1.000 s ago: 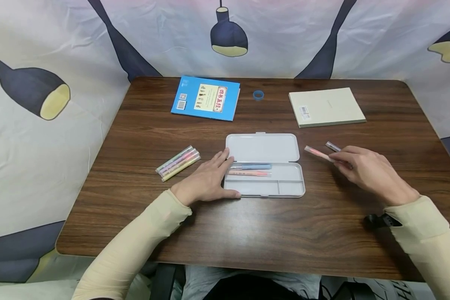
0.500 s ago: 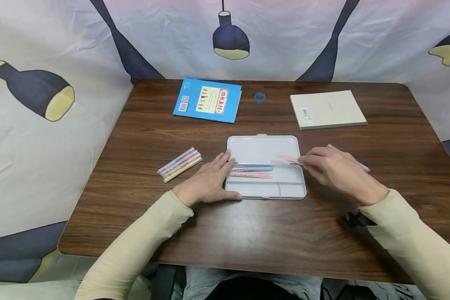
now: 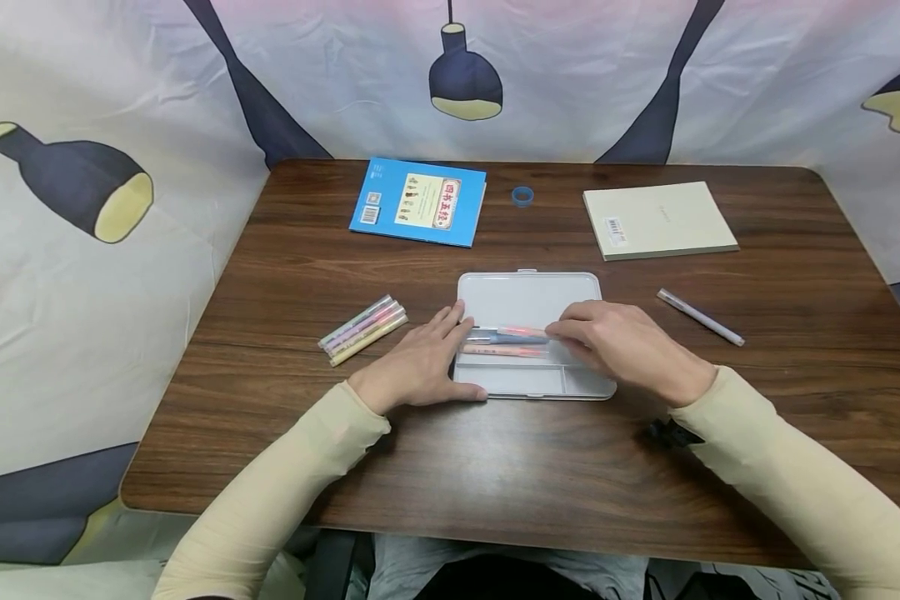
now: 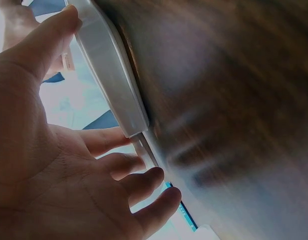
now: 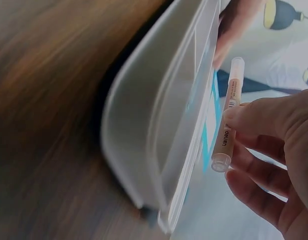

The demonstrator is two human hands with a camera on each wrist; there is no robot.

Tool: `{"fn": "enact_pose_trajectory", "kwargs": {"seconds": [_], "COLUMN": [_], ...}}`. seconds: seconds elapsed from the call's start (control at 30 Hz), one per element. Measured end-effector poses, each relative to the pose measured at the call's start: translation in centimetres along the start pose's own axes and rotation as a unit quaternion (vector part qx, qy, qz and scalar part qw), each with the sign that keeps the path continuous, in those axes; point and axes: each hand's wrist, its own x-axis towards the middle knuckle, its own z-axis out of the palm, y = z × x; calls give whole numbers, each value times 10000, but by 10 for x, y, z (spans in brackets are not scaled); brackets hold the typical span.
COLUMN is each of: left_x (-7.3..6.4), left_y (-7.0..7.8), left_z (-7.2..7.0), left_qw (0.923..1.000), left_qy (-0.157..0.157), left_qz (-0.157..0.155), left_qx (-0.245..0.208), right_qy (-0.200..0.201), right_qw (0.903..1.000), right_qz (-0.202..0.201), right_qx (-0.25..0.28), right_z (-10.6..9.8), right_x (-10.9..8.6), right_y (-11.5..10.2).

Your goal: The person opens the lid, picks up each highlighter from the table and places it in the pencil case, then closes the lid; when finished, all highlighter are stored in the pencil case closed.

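A white pencil case [image 3: 528,383] lies unfolded at the middle of the table, its lid [image 3: 528,298] tipped back. Inside are a blue pen [image 3: 487,339] and a pink pen [image 3: 498,351], side by side in the upper compartment. My right hand [image 3: 618,346] pinches another pink pen [image 5: 227,125] between thumb and fingers, held over that compartment near the blue pen. With spread fingers, my left hand [image 3: 420,362] rests against the case's left side; in the left wrist view its thumb touches the case's edge [image 4: 106,65].
Several pastel pens [image 3: 363,331] lie bundled left of the case. One pale purple pen [image 3: 701,317] is to the right. Farther back are a blue book [image 3: 420,202], a blue tape ring [image 3: 522,196] and a cream book [image 3: 660,220].
My right hand has carried the pink pen leftward from the table's right side to over the case. The pale purple pen there is now uncovered. My left hand keeps its place.
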Motion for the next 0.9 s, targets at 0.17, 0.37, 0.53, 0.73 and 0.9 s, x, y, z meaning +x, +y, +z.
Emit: {"fn": "enact_pose_trajectory", "kwargs": {"seconds": [0.17,0.37,0.53,0.73,0.9], "left_x": [0,1,0,0,-1], "left_y": [0,1,1,0,0], "left_z": [0,-1,-1,-1,-1], "left_qw": [10000,10000,10000,10000,9999], "left_qy": [-21,-29,-37,-77,-97], "left_qz": [-9,-10,8,-15,-27], "left_qx": [11,13,-25,-29,-47], "right_qy": [-150,-295,-451,-593,-684], "right_qw": [9997,9992,9986,9976,9971], "right_qz": [-163,-187,-167,-184,-138], "right_qx": [69,189,205,307,291], "right_z": [8,15,20,25,26], "right_x": [12,20,23,27,30], "right_y": [-9,-18,-23,-25,-24]}}
